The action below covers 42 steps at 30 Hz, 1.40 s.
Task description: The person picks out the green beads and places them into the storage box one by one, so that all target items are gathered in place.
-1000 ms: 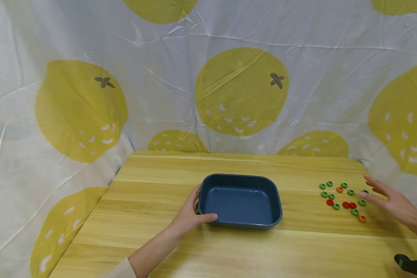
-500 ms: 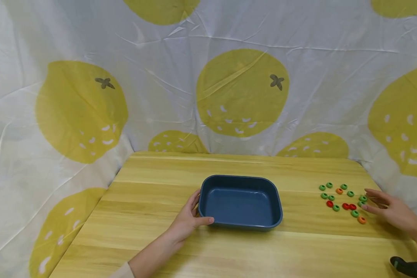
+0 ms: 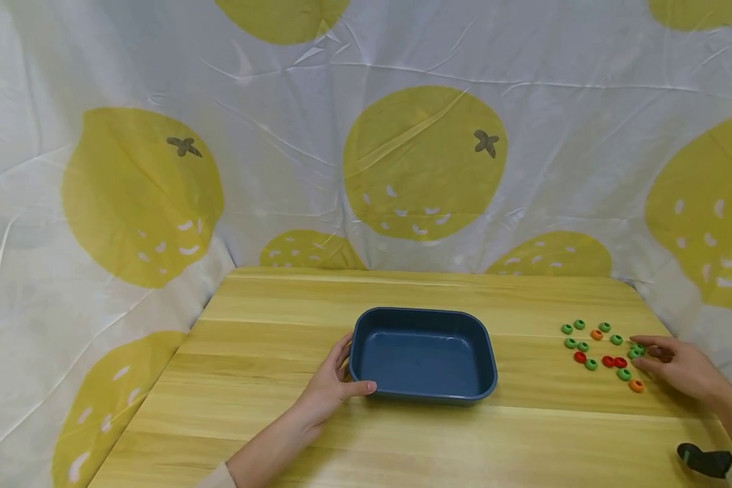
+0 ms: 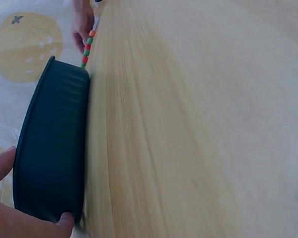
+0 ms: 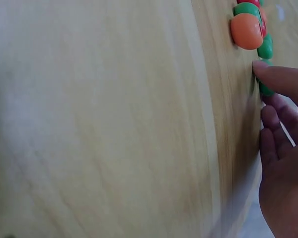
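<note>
My left hand holds the left end of a dark blue rectangular tray, its thumb on the front rim and its fingers along the side. The left wrist view shows this tray from its outer wall. At the right, my right hand rests low at the edge of a scatter of small round beads. Green beads lie between its thumb and loosely bent fingers. In the right wrist view, the thumb touches a green bead, partly hidden behind it.
Several more beads, green, red and orange, lie spread on the wooden table. A black object sits by the right sleeve. A lemon-print curtain hangs behind the table.
My right hand has come down and in to the left among the beads, its fingers closer together. One green bead at the far right has shifted toward the front. My left hand stays on the tray.
</note>
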{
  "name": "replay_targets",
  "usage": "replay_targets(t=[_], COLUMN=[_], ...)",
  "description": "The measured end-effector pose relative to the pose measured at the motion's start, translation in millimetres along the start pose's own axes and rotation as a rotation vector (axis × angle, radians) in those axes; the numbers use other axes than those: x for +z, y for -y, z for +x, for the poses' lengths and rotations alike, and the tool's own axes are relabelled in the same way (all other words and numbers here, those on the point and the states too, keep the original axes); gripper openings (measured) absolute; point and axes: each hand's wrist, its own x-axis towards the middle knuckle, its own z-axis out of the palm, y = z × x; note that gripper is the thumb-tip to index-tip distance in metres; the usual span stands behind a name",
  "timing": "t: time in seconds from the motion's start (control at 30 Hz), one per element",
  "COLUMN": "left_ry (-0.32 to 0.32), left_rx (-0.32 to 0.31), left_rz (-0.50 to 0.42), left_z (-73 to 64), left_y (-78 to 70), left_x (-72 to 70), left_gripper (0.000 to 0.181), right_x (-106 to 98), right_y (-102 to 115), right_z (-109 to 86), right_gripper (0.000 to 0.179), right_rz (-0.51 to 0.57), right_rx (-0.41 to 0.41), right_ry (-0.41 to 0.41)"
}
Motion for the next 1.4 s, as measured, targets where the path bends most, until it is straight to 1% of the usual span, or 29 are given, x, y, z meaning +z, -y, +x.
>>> replay_targets(t=[0.23, 0.37, 0.53, 0.73, 0.83, 1.03, 1.23, 1.33, 1.4], left_ry=[-0.007, -0.013, -0.008, -0.012, -0.018, -0.023, -0.024, -0.027, -0.027], left_rx=[0.001, -0.002, -0.006, -0.009, -0.012, -0.012, -0.015, -0.012, -0.013], left_rz=[-0.006, -0.002, -0.002, 0.005, 0.007, -0.001, 0.004, 0.004, 0.003], left_z=[0.5, 0.8, 2.4, 2.7, 1.7, -0.5, -0.5, 0.4, 1.4], left_y=[-0.5, -1.2, -1.4, -1.0, -0.8, -0.6, 0.2, -0.8, -2.2], left_x=[1.9, 3.1, 4.7, 6.2, 6.6, 6.1, 3.4, 2.1, 2.0], left_gripper=[0.103, 0.102, 0.103, 0.104, 0.104, 0.104, 0.103, 0.102, 0.102], right_x=[-3, -4, -8, -14, -16, -20, -26, -28, -30], right_y=[-2, -4, -6, -9, -10, -10, 3, 13, 19], right_z=[1.8, 2.7, 3.4, 4.1, 4.7, 5.1, 8.1, 10.0, 10.4], right_gripper=[0.046, 0.034, 0.027, 0.031, 0.035, 0.036, 0.042, 0.044, 0.047], right_rz=[-0.016, -0.038, -0.054, -0.065, -0.066, -0.059, 0.011, 0.059, 0.087], right_rx=[-0.023, -0.049, -0.038, -0.016, -0.017, -0.014, -0.015, -0.011, -0.01], right_ry=[0.004, -0.025, -0.027, -0.022, -0.018, -0.012, -0.004, 0.016, 0.042])
